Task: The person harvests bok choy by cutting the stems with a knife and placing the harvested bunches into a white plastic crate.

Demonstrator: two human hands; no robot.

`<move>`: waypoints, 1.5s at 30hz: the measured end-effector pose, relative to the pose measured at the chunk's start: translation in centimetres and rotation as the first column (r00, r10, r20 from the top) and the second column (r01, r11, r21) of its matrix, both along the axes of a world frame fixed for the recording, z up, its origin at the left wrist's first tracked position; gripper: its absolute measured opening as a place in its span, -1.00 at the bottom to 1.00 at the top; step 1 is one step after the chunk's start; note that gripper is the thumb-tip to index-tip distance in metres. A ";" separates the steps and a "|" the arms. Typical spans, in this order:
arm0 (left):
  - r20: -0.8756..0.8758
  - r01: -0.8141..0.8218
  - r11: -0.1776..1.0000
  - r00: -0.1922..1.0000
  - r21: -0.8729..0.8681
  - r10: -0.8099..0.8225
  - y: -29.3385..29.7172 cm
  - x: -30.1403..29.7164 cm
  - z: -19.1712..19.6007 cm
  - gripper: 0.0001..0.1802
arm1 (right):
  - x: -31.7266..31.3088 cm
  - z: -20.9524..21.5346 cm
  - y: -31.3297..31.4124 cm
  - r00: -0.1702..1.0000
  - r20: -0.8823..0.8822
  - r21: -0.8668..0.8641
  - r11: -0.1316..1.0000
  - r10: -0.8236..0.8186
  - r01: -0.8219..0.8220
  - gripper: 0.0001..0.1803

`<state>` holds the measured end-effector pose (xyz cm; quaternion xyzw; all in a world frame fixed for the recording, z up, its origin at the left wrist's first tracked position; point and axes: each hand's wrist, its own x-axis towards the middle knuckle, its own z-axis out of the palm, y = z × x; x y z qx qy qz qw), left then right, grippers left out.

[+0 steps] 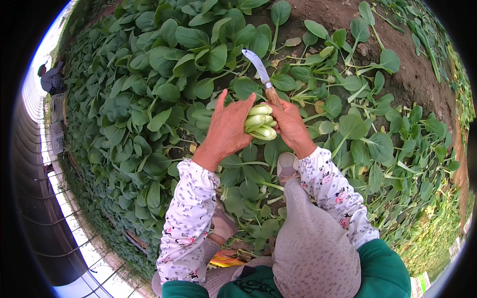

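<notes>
A small bunch of bok choy (261, 122) rests in my left hand (226, 126), its pale cut stem ends turned toward my right hand and its leaves pointing left. Thumb and forefinger of that hand stretch away from the bunch. My right hand (292, 126) closes round the wooden handle of a curved-blade knife (259, 67), whose blade points up and away to the left. The right fingers come up against the stem ends; part of them is hidden behind the bunch.
Dense bok choy plants (149, 89) grow on the left. Cut plants (365, 129) lie scattered right, beside bare soil (422, 79). My bent knee (318, 238) and shoes (287, 166) are below my hands. Far left, a person (51, 78) crouches near crates (57, 136).
</notes>
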<state>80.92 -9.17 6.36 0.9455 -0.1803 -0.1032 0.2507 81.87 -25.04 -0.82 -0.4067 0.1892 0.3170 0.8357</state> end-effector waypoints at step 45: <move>-0.435 -0.423 0.803 0.870 -0.419 0.232 0.1 -2.1 2.7 -0.35 | -0.2 2.9 -0.6 0.994 0.104 -0.035 0.998 -0.041 0.045 -0.73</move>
